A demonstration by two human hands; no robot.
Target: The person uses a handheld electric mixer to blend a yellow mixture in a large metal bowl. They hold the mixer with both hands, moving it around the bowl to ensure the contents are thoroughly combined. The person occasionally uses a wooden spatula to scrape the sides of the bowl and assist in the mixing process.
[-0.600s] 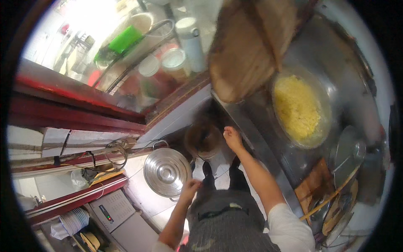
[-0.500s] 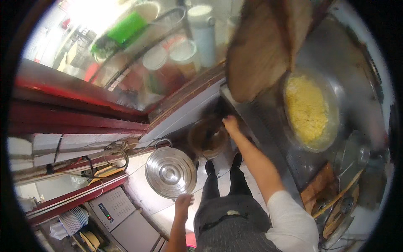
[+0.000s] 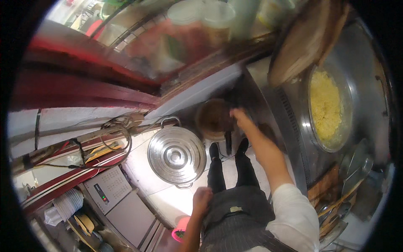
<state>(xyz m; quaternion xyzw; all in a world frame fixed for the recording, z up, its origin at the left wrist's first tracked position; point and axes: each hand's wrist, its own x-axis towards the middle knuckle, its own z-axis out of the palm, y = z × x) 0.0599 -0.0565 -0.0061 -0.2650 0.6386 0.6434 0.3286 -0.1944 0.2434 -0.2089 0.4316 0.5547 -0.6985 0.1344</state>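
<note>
My right arm reaches forward to a round brownish bucket (image 3: 210,122) on the floor. My right hand (image 3: 238,116) is closed at its right rim, beside a dark flat piece with a dark bar (image 3: 228,143) pointing back toward my feet. Blur and shadow hide what exactly the fingers grip. My left hand (image 3: 202,199) hangs near my apron (image 3: 237,208), fingers curled, with nothing seen in it. Just beyond that hand, a large steel pot with a shiny lid (image 3: 176,156) and loop handles stands on the tiles.
At right, a wide metal bowl (image 3: 348,122) of yellow crumbly food (image 3: 325,107) sits on the steel counter (image 3: 279,113), near a wooden lid (image 3: 300,52). Left are a grey cabinet (image 3: 130,218), stacked plates (image 3: 69,203), coiled cables (image 3: 119,130). A pink container (image 3: 179,230) is beside my left forearm.
The view has shifted, so fixed things sit differently. My left hand has come closer to my apron, its fingers more curled. A dark bar now shows at the bucket's near side.
</note>
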